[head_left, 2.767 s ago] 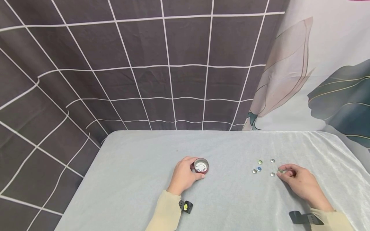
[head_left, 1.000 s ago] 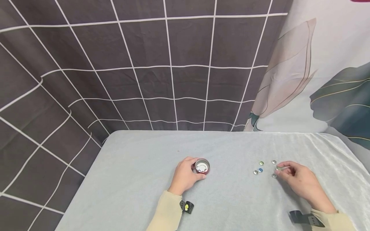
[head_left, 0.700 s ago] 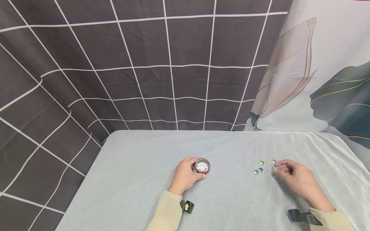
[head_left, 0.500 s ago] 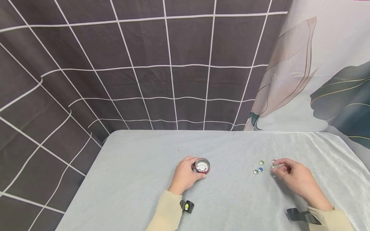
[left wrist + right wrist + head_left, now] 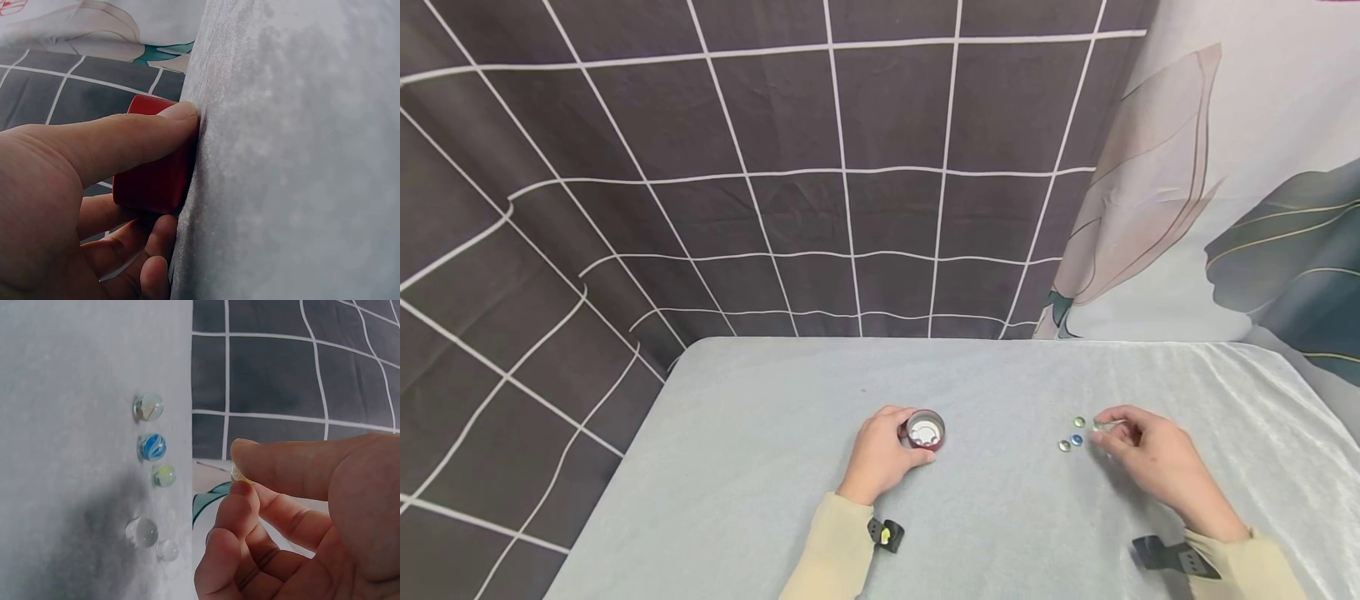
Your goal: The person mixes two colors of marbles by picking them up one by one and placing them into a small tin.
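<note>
My left hand (image 5: 880, 457) grips a small round red tin (image 5: 924, 432), thumb along one side and fingers round the other. The tin stands with its mouth up; small shiny round things show in its silvery inside. In the left wrist view its red wall (image 5: 153, 181) meets the cloth. My right hand (image 5: 1150, 454) pinches a yellowish clear marble (image 5: 239, 474) between thumb and fingertip, above the cloth. On the cloth beside it lie a blue-swirled marble (image 5: 153, 447), a yellow-green marble (image 5: 164, 475) and a clear marble with a brownish streak (image 5: 149, 407). Two colourless marbles (image 5: 142, 532) are hidden behind my hand in the head view.
A pale grey velvety cloth (image 5: 760, 417) covers the table. Behind it hangs a dark curtain with a white grid (image 5: 790, 208), and at the right a pale curtain with large leaves (image 5: 1157, 192).
My right hand has lifted the marble from the cloth and moved left with it, toward the other marbles. The left hand and the tin have stayed in place.
</note>
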The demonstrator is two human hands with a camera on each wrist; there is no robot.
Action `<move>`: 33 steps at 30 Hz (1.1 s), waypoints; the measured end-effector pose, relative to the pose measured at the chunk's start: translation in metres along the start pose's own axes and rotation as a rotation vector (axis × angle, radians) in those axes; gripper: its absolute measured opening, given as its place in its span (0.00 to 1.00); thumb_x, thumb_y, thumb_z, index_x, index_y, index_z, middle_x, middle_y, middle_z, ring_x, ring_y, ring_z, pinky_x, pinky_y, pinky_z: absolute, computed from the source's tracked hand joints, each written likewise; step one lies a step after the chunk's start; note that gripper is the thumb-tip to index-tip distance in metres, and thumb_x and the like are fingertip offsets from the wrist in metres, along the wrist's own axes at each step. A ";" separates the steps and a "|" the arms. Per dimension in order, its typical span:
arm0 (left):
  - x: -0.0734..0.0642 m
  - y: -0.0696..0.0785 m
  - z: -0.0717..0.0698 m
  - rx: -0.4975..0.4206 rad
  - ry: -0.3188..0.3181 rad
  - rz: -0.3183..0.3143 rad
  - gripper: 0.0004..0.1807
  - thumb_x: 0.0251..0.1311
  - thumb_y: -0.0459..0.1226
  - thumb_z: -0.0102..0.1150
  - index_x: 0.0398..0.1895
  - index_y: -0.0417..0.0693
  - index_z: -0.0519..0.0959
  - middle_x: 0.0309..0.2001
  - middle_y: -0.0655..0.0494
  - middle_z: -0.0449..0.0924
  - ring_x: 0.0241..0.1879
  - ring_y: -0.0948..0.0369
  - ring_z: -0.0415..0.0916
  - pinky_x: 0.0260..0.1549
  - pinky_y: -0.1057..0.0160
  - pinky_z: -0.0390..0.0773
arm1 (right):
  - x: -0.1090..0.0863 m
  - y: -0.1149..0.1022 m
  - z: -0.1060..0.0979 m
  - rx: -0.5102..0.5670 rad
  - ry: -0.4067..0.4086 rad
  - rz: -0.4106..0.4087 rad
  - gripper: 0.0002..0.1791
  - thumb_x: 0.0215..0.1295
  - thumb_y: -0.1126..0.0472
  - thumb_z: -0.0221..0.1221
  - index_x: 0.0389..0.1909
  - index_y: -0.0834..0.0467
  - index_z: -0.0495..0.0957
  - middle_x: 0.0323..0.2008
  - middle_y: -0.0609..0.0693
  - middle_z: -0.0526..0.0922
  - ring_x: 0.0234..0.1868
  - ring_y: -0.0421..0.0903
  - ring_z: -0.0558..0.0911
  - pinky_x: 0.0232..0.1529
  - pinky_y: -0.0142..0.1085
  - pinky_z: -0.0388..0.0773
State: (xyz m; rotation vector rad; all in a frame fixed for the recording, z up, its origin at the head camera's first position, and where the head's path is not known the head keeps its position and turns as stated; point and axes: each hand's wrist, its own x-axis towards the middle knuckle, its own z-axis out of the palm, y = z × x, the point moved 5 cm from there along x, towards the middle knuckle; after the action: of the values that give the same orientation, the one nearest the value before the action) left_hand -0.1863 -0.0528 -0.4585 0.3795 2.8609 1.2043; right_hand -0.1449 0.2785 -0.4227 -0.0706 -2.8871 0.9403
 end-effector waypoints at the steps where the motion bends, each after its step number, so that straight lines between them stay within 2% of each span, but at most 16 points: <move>1: 0.000 0.000 0.000 0.000 -0.001 -0.002 0.29 0.44 0.39 0.81 0.53 0.42 0.83 0.49 0.51 0.82 0.50 0.54 0.79 0.52 0.53 0.76 | 0.000 -0.001 0.000 -0.001 0.003 -0.008 0.12 0.65 0.58 0.66 0.43 0.62 0.82 0.24 0.46 0.75 0.22 0.37 0.68 0.23 0.33 0.65; 6: 0.000 0.000 0.000 -0.004 -0.003 -0.006 0.30 0.45 0.39 0.81 0.54 0.42 0.83 0.50 0.51 0.82 0.51 0.53 0.79 0.53 0.52 0.76 | 0.003 -0.007 0.000 0.002 -0.004 -0.029 0.13 0.65 0.57 0.66 0.43 0.62 0.82 0.23 0.45 0.73 0.22 0.37 0.67 0.23 0.33 0.64; 10: 0.000 0.000 0.000 -0.003 -0.002 -0.002 0.29 0.45 0.39 0.81 0.53 0.42 0.83 0.49 0.51 0.82 0.49 0.54 0.79 0.52 0.53 0.76 | 0.005 -0.013 0.001 0.010 -0.003 -0.053 0.12 0.65 0.57 0.67 0.43 0.61 0.82 0.25 0.45 0.76 0.22 0.35 0.68 0.24 0.32 0.65; 19: 0.000 0.000 0.000 0.000 0.004 0.015 0.29 0.44 0.39 0.81 0.53 0.43 0.84 0.49 0.52 0.82 0.49 0.55 0.79 0.51 0.53 0.76 | 0.011 -0.031 0.003 0.030 0.025 -0.110 0.10 0.61 0.61 0.68 0.41 0.60 0.82 0.25 0.44 0.78 0.23 0.34 0.70 0.24 0.32 0.66; 33: 0.000 -0.001 0.000 -0.008 0.005 0.011 0.29 0.44 0.38 0.81 0.53 0.43 0.84 0.47 0.53 0.82 0.44 0.58 0.78 0.48 0.55 0.76 | 0.012 -0.043 0.009 0.070 -0.020 -0.120 0.10 0.62 0.63 0.67 0.43 0.61 0.82 0.26 0.44 0.79 0.22 0.35 0.71 0.23 0.32 0.68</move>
State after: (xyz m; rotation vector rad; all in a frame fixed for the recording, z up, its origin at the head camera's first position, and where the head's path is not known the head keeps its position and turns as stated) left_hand -0.1868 -0.0535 -0.4588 0.3938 2.8611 1.2191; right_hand -0.1588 0.2392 -0.4033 0.1174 -2.8362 1.0243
